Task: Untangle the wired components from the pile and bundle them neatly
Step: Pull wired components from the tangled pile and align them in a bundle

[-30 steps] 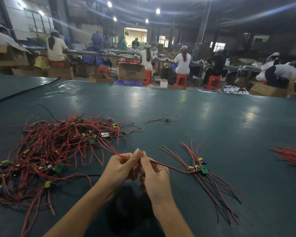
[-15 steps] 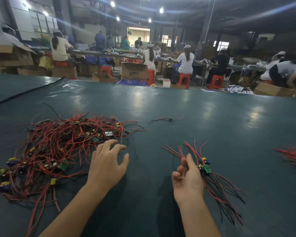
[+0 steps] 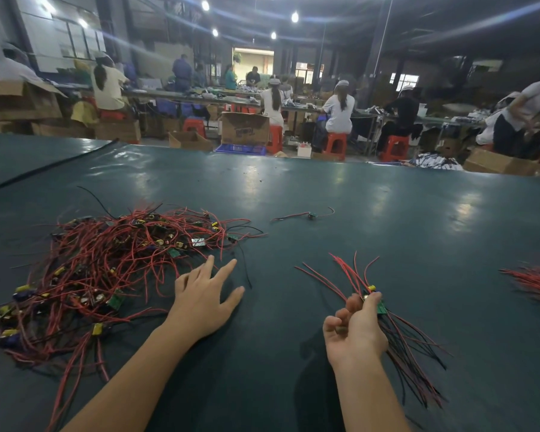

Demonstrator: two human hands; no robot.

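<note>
— Moved since a moment ago?
— Left hand (image 3: 205, 302), further out toward the tangled pile of red and black wires with green boards (image 3: 122, 269), at left on the dark teal counter (image 3: 325, 198). Grip spread, holding nothing.
— Right hand (image 3: 356, 325)?
— Closer against the small bundle of red and black wires (image 3: 399, 338), fingers loosely curled, index tip at its boards. Pinching or just touching: cannot tell.

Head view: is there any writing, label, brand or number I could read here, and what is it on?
Cardboard box behind the table: dark lettering printed on its front, too blurred to read.
Small green boards in the wire pile and the bundle: too small to show any marking.
No other text is legible.
</note>
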